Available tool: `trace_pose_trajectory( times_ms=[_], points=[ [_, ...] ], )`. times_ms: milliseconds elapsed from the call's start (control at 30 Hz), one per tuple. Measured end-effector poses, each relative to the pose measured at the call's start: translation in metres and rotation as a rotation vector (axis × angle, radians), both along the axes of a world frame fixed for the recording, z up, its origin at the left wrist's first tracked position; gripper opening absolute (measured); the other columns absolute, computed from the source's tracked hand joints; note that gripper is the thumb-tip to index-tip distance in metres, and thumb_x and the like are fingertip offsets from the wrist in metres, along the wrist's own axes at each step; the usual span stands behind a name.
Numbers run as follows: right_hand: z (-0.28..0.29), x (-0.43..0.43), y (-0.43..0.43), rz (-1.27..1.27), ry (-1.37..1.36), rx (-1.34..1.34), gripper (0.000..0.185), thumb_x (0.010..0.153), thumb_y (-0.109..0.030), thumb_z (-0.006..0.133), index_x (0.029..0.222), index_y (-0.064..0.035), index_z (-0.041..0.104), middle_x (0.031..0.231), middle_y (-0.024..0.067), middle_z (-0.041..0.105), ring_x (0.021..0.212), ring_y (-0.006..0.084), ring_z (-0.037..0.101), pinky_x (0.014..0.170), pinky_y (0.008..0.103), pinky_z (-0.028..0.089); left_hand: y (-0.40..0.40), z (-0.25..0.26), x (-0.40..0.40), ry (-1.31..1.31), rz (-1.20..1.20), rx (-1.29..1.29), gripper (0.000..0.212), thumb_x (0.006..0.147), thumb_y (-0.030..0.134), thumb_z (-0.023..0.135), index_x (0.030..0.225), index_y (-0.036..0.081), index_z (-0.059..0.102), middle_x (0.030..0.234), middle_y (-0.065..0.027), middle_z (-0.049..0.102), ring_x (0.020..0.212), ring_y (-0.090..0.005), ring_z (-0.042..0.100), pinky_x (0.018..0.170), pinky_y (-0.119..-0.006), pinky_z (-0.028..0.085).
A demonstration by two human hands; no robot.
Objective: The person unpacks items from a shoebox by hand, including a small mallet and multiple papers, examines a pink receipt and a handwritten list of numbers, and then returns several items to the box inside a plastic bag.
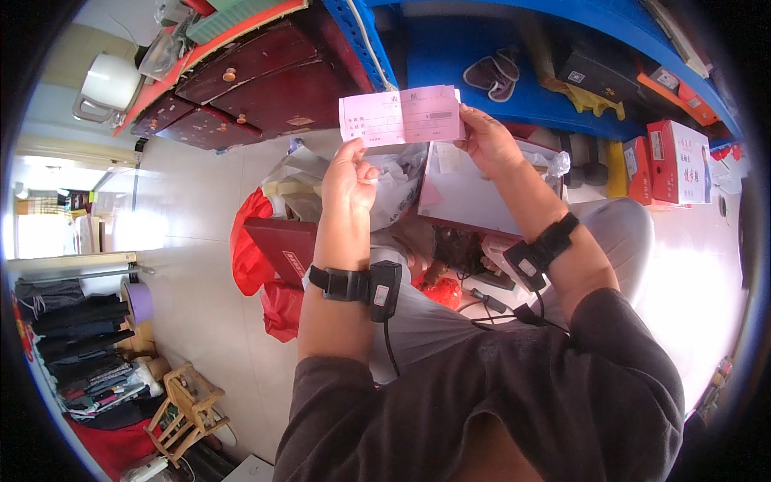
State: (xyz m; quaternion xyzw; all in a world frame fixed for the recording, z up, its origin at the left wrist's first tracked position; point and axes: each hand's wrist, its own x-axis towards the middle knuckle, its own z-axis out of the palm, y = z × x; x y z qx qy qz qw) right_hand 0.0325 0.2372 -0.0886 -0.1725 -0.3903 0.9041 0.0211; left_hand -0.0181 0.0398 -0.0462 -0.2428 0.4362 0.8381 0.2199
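A pink paper receipt slip (400, 115) with printed writing is held up in front of me, creased down its middle. My left hand (349, 175) pinches its lower left corner. At the slip's right edge, my right hand (489, 143) grips it between thumb and fingers. Below the right forearm lies a shallow white-lined box (464, 196) with a small paper inside. Crumpled clear and printed plastic bags (391, 187) lie behind the left hand. A dark red flat box (280, 244) sits left of my left forearm.
Red plastic bags (250, 253) lie on the tiled floor at the left. Ahead stand a dark red drawer cabinet (265, 90) and a blue metal shelf (433, 60). Red and white shoe boxes (680, 162) stand at the right. A wooden stool (190, 403) is at the lower left.
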Motion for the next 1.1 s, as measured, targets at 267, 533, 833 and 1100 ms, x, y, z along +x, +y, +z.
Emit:
trace_pose_trajectory(
  times_ms=[267,533,833,1100],
  points=[
    [0.023,-0.001,-0.025,0.065,0.081,-0.015,0.018,0.08,-0.02,0.047,0.087,-0.0051,0.054,0.079,0.0026,0.056,0.069,0.0097,0.052,0.063,0.0242,0.043,0.003,-0.006,0.007,0.077,-0.063,-0.058,0.007,0.071,0.007,0.052,0.076,0.009,0.048,0.069,0.0017,0.044,0.04,-0.0053,0.025,0.043,-0.021,0.024],
    [0.032,-0.008,-0.053,0.179,0.058,0.151,0.015,0.077,-0.02,0.053,0.085,-0.0073,0.056,0.076,0.0007,0.056,0.068,0.0101,0.052,0.062,0.023,0.042,0.014,0.01,0.016,0.199,-0.263,-0.017,0.027,0.069,0.033,0.062,0.079,0.011,0.049,0.063,0.0056,0.041,0.046,-0.0051,0.029,0.047,-0.019,0.024],
    [0.022,-0.009,-0.008,-0.09,-0.047,0.223,0.011,0.079,-0.019,0.049,0.079,-0.0097,0.053,0.068,-0.0032,0.052,0.06,0.0061,0.045,0.055,0.0198,0.036,0.004,0.007,0.007,0.046,-0.095,-0.087,0.011,0.079,0.018,0.05,0.088,0.013,0.046,0.069,0.0024,0.043,0.039,-0.0062,0.026,0.041,-0.019,0.025],
    [0.01,-0.007,0.0,-0.05,-0.073,0.227,0.011,0.079,-0.023,0.05,0.079,-0.0126,0.054,0.071,-0.0039,0.052,0.064,0.0057,0.044,0.06,0.0212,0.033,0.007,0.008,0.007,0.022,-0.102,-0.089,0.011,0.078,0.016,0.051,0.088,0.013,0.046,0.072,0.0029,0.043,0.04,-0.0068,0.024,0.041,-0.019,0.024]
  ],
)
